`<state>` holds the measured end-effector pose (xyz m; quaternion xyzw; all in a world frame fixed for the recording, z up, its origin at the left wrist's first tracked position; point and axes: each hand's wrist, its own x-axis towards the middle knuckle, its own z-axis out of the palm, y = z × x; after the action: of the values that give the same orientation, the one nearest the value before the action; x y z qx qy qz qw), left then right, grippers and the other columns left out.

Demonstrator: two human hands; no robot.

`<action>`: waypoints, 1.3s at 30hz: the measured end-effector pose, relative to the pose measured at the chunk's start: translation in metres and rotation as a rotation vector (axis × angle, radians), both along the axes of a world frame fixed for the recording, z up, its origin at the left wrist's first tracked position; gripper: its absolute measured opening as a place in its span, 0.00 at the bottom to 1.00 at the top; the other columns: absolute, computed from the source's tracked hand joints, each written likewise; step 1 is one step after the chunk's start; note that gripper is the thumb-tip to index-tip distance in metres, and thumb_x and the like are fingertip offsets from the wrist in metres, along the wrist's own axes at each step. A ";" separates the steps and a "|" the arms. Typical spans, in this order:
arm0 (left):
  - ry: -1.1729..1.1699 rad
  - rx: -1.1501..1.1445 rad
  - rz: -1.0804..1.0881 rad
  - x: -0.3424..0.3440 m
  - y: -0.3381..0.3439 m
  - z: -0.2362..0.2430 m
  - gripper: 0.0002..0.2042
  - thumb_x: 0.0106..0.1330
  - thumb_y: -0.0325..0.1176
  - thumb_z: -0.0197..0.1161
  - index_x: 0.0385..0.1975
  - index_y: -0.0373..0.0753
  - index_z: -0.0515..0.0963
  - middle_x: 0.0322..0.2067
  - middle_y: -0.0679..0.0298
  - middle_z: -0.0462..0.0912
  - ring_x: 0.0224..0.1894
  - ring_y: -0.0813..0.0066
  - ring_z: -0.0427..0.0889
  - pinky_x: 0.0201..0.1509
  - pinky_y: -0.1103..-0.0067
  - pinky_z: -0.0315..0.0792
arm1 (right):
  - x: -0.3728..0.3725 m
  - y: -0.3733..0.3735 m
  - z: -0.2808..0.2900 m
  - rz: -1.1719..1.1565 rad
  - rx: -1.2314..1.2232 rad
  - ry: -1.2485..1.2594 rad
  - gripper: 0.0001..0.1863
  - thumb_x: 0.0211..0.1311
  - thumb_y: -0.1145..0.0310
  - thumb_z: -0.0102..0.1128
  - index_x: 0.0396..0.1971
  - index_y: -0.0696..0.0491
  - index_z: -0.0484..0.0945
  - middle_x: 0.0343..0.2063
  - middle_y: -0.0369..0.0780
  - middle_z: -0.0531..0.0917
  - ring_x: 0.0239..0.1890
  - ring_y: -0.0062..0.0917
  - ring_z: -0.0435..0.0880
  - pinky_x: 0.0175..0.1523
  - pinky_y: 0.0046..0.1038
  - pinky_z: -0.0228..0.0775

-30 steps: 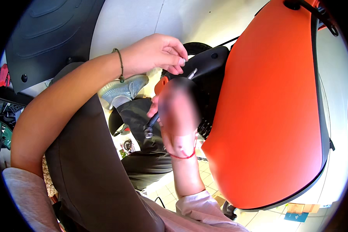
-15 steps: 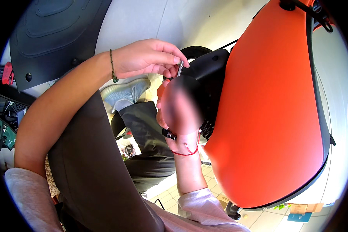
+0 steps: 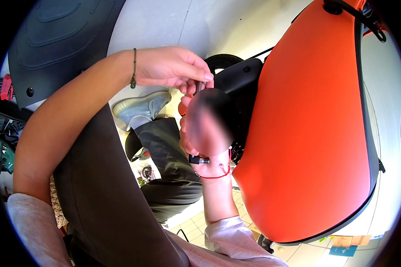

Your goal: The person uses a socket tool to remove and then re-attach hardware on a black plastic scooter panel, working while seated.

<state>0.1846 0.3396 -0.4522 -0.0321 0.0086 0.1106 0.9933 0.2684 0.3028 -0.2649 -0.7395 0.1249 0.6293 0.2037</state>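
My left hand (image 3: 176, 71), with a dark cord bracelet at the wrist, pinches a small metal rod (image 3: 199, 87) between thumb and fingers. Right below it, my right hand (image 3: 211, 141) has its fingers curled round something. A black end piece with a silver band (image 3: 198, 159) sticks out under the palm. Most of that hand and what it grips is smeared, so the kind of thing cannot be made out. Both hands are beside a black rounded part (image 3: 238, 73) and to the left of a large orange-red panel (image 3: 312, 133).
A dark grey moulded panel (image 3: 60, 42) stands at the upper left. Below it are red and green items (image 3: 4, 153) at the left rim. My shoe (image 3: 140, 109) rests under the left hand, and my trouser leg (image 3: 107, 191) fills the lower middle. Cardboard (image 3: 349, 240) lies at the lower right.
The left hand has dipped slightly, bringing the small metal rod down and left against the right hand. The black end piece below the right palm now points more sideways.
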 end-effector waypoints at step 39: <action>0.157 -0.094 0.145 -0.007 -0.002 -0.008 0.08 0.64 0.37 0.54 0.29 0.40 0.72 0.22 0.71 0.69 0.21 0.90 0.64 0.20 0.89 0.53 | -0.009 0.002 -0.004 0.139 0.035 -0.112 0.20 0.70 0.63 0.41 0.54 0.62 0.68 0.25 0.40 0.77 0.13 0.19 0.69 0.18 0.17 0.59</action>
<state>0.1774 0.3373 -0.4599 -0.0702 0.0892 0.1839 0.9764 0.2592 0.3053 -0.2685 -0.7769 0.0509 0.6014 0.1790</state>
